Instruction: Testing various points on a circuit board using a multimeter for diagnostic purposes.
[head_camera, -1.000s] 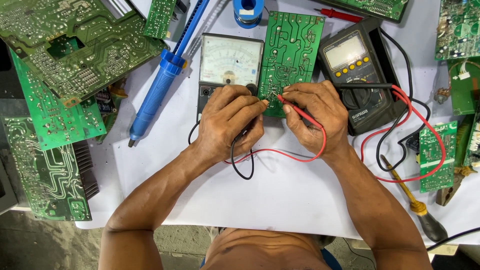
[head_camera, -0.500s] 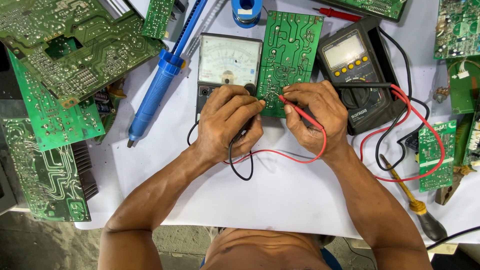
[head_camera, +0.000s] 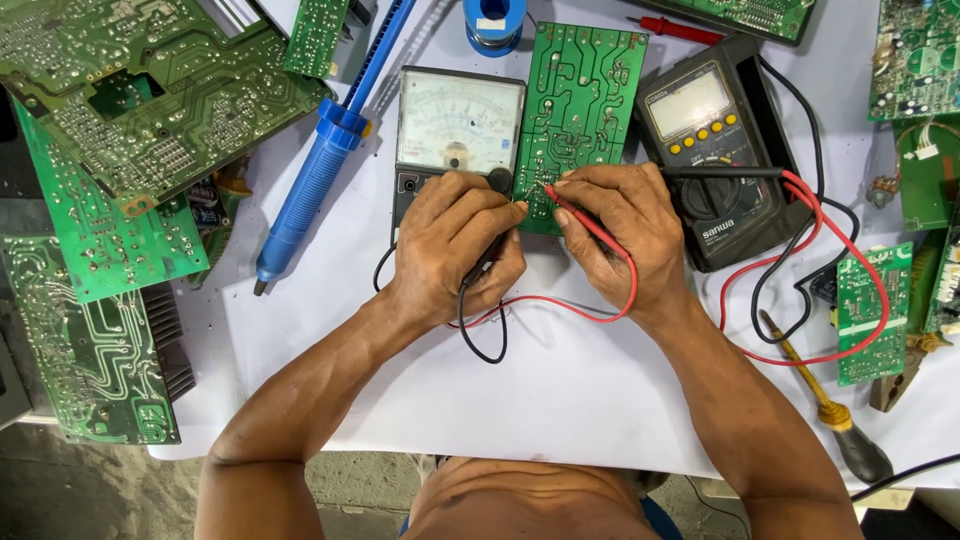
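White paper covers our table (head_camera: 560, 400) among scattered boards. From the head view, our left hand (head_camera: 455, 245) pinches the black probe, our right hand (head_camera: 620, 235) pinches the red probe (head_camera: 590, 228); both tips meet the green circuit board (head_camera: 578, 110) between the meters. We judge steady tips matter.
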